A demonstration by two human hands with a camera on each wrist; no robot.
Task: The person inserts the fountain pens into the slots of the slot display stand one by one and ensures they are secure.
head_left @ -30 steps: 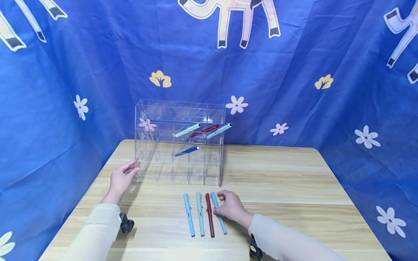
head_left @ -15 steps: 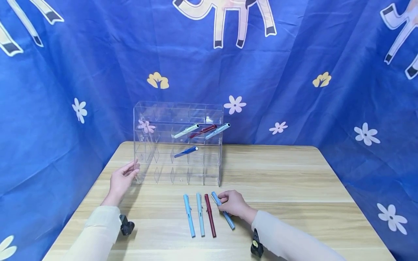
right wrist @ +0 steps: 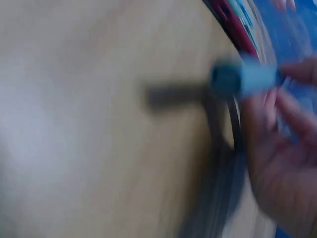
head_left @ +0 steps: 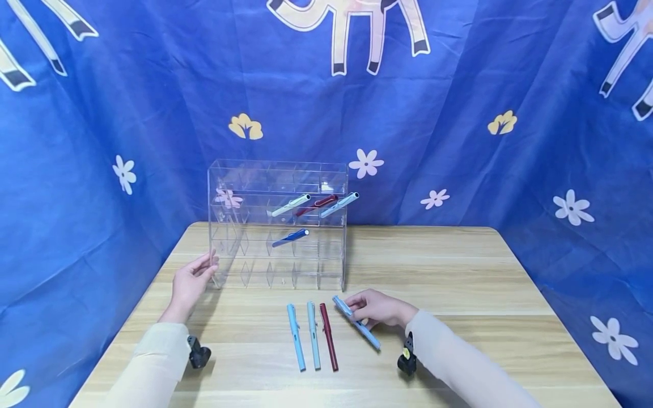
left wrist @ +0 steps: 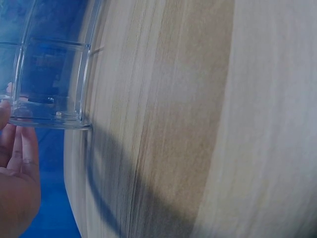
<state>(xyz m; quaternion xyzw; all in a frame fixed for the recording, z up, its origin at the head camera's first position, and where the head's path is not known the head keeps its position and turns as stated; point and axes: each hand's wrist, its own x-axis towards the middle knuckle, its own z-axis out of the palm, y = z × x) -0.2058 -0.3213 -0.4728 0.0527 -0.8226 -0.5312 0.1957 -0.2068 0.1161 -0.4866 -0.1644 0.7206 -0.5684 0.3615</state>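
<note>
My right hand [head_left: 380, 307] pinches a light blue pen [head_left: 365, 333], raised and slanted over the table in the head view. In the right wrist view the same pen [right wrist: 247, 78] is blurred, one end toward the camera. My left hand [head_left: 190, 283] holds the left side panel of a clear acrylic pen rack [head_left: 278, 165], thumb on one face and fingers on the other. Three pens lie side by side in front of the rack: a sky-blue pen [head_left: 296, 337], a pale teal pen [head_left: 313, 336] and a dark red pen [head_left: 329, 337].
In the rack's slots sit a mint pen [head_left: 291, 205], a dark red pen [head_left: 317, 205], a light blue pen [head_left: 339, 205] and, one tier lower, a dark blue pen [head_left: 291, 237]. A blue patterned curtain [head_left: 433, 124] surrounds the wooden table [head_left: 449, 266].
My right hand has taken hold of the rightmost light blue pen, lifted it and swung its lower end to the right, away from the row. The left hand stays on the rack.
</note>
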